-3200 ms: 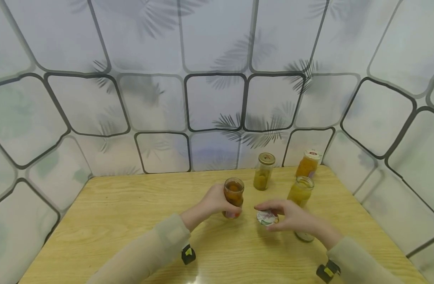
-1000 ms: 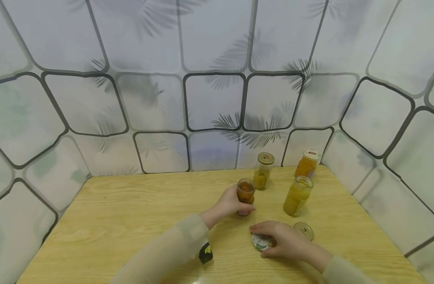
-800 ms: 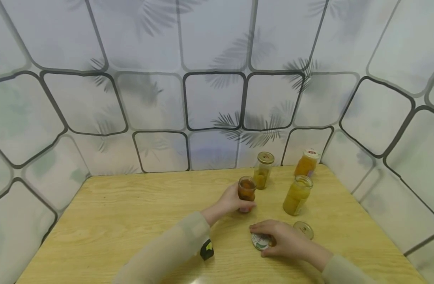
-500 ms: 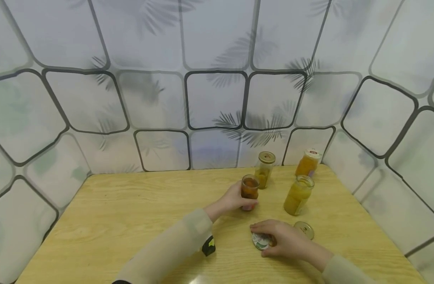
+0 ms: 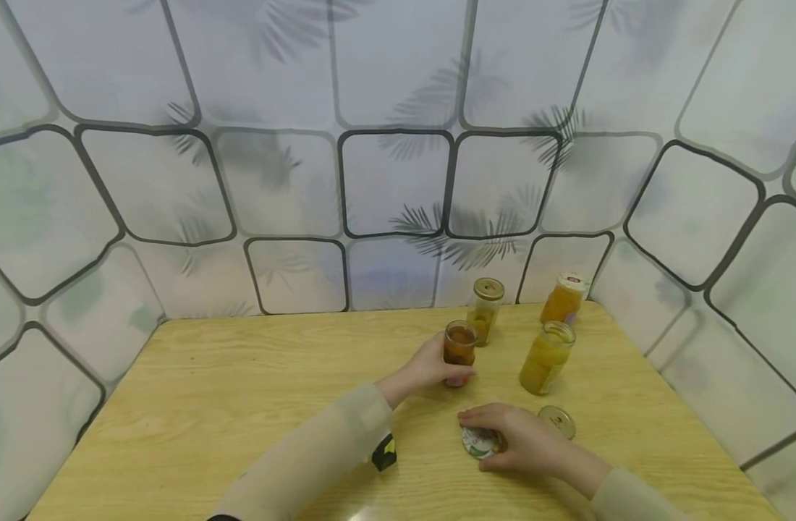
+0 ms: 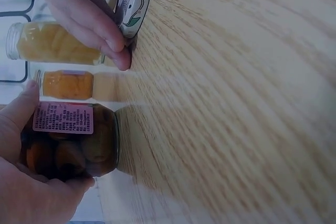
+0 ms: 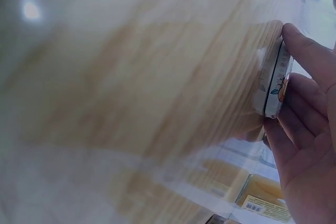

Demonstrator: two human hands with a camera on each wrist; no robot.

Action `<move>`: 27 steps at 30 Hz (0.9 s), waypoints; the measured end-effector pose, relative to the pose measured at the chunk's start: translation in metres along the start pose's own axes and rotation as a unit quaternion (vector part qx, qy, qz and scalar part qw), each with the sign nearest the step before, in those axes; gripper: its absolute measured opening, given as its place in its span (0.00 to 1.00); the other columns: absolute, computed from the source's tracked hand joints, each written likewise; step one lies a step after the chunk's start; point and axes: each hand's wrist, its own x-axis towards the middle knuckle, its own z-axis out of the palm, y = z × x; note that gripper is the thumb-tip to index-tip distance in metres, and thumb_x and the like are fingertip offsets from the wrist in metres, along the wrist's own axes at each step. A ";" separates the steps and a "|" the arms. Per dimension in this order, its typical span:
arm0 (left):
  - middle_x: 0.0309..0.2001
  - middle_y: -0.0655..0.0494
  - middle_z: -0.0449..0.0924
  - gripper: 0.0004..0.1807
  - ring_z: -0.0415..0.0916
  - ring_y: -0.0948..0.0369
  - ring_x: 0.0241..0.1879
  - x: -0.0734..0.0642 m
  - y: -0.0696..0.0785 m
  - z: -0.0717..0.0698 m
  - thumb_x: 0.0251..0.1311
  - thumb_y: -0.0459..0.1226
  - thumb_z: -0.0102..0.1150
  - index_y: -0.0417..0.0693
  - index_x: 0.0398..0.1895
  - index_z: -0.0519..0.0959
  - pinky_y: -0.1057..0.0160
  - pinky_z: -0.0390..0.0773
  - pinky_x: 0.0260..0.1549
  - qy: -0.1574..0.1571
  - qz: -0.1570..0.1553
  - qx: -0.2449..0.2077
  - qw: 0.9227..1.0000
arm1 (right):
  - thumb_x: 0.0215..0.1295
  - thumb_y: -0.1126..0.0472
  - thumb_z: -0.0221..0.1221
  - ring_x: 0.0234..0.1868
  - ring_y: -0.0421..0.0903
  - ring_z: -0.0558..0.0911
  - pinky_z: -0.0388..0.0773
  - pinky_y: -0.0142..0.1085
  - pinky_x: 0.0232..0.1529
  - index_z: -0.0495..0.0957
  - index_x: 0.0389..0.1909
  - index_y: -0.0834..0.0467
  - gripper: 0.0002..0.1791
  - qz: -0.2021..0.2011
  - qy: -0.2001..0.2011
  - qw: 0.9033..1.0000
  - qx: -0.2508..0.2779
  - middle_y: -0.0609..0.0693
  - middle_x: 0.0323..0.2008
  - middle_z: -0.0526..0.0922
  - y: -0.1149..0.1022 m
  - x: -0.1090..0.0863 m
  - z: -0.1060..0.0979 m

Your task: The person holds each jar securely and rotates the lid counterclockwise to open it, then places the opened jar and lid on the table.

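My left hand (image 5: 430,364) grips an open glass jar of dark round fruit (image 5: 459,349), upright, its rim bare. A pink label shows on that jar (image 6: 97,150) in the left wrist view, where its base is right at the wooden tabletop. To the right and nearer me, my right hand (image 5: 522,438) pinches a white printed lid (image 5: 479,443) by its edges between fingertips and thumb. The right wrist view has this lid (image 7: 277,85) lying flat, close to the table surface. Just behind the right hand lies a gold lid (image 5: 559,421).
An uncovered jar of yellow fruit (image 5: 545,364) stands right of the held jar. Close behind the held jar is a gold-lidded jar (image 5: 485,318). A white-lidded jar of orange fruit (image 5: 561,302) stands at the back right, near the patterned wall (image 5: 398,184).
The left hand has moved the dark-fruit jar rightward and slightly back, toward the gold-lidded jar. The right hand has brought the white lid down toward me, then stayed still there.
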 end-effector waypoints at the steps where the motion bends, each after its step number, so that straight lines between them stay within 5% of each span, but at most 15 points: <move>1: 0.62 0.39 0.81 0.33 0.80 0.44 0.62 0.000 0.000 0.000 0.65 0.37 0.74 0.38 0.69 0.71 0.46 0.80 0.65 0.001 0.000 0.001 1.000 | 0.63 0.45 0.75 0.67 0.54 0.83 0.82 0.49 0.65 0.81 0.68 0.52 0.34 0.000 0.000 1.000 0.000 0.49 0.68 0.83 0.000 0.000 0.000; 27: 0.56 0.46 0.86 0.32 0.85 0.49 0.56 -0.001 0.001 0.000 0.58 0.41 0.80 0.43 0.64 0.78 0.50 0.84 0.58 0.030 0.002 0.037 0.999 | 0.63 0.46 0.75 0.67 0.54 0.82 0.82 0.48 0.66 0.81 0.68 0.53 0.34 0.003 -0.008 1.000 0.009 0.50 0.68 0.83 0.000 0.001 0.000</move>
